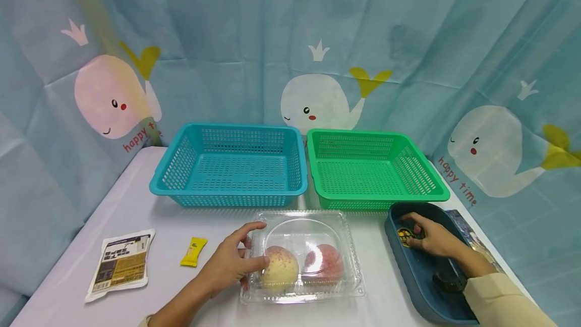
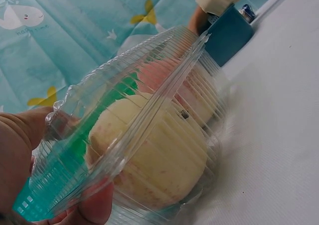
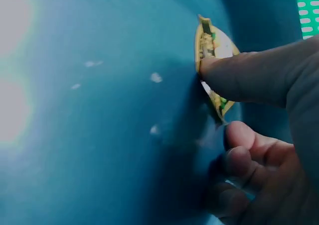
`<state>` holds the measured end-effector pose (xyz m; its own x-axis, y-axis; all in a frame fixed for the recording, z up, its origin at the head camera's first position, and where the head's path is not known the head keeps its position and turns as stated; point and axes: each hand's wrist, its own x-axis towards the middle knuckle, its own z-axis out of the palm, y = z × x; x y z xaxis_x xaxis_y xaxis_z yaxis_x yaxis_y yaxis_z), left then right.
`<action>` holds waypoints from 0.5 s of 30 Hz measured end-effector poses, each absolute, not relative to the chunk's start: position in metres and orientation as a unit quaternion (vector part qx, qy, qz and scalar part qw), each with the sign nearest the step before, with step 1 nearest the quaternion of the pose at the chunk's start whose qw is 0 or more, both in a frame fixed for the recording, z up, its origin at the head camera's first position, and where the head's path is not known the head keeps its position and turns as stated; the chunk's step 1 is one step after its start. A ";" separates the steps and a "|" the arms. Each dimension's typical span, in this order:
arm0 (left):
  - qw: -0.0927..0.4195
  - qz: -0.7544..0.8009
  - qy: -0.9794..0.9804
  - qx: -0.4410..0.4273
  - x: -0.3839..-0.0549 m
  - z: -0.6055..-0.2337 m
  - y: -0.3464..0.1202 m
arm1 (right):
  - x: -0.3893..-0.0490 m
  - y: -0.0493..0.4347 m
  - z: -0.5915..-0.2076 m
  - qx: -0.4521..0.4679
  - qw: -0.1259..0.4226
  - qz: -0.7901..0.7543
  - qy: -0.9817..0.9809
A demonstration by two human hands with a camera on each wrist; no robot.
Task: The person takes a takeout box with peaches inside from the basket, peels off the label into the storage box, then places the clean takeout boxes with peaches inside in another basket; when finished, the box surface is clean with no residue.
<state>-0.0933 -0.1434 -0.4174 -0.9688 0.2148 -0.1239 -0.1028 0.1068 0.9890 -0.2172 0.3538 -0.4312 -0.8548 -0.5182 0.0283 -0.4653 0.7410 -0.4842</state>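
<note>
A clear plastic clamshell box point(image 1: 313, 223) with two peaches, one pale yellow point(image 1: 280, 268) and one pink point(image 1: 324, 262), lies on the table. My left hand point(image 1: 229, 261) grips the box's left edge; the left wrist view shows a fingertip on the clear wall beside the pale peach point(image 2: 154, 155). Inside a dark blue bin point(image 1: 408, 276) at the right, my right hand point(image 1: 436, 238) pinches a small yellow-and-black packet point(image 1: 405, 236). In the right wrist view the thumb covers part of that packet point(image 3: 207, 43), and the other fingers curl below it.
Behind stand a blue basket point(image 1: 227, 200) and a green basket point(image 1: 381, 198). On the left lie a white-and-brown pouch point(image 1: 122, 261) and a small yellow packet point(image 1: 193, 252). A dark rounded thing point(image 1: 449, 279) sits in the bin; something patterned point(image 1: 472, 236) lies beside it.
</note>
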 end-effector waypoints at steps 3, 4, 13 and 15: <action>0.121 0.668 0.734 0.036 -0.093 -0.417 -0.144 | -0.214 0.354 -0.432 -0.264 0.037 -0.237 0.934; 0.122 0.668 0.733 0.034 -0.093 -0.417 -0.144 | -0.213 0.354 -0.432 -0.265 0.034 -0.235 0.934; 0.138 0.680 0.720 0.026 -0.094 -0.417 -0.143 | -0.210 0.355 -0.429 -0.251 0.052 -0.202 0.945; 0.140 0.684 0.716 0.026 -0.095 -0.417 -0.143 | -0.208 0.356 -0.428 -0.251 0.052 -0.198 0.946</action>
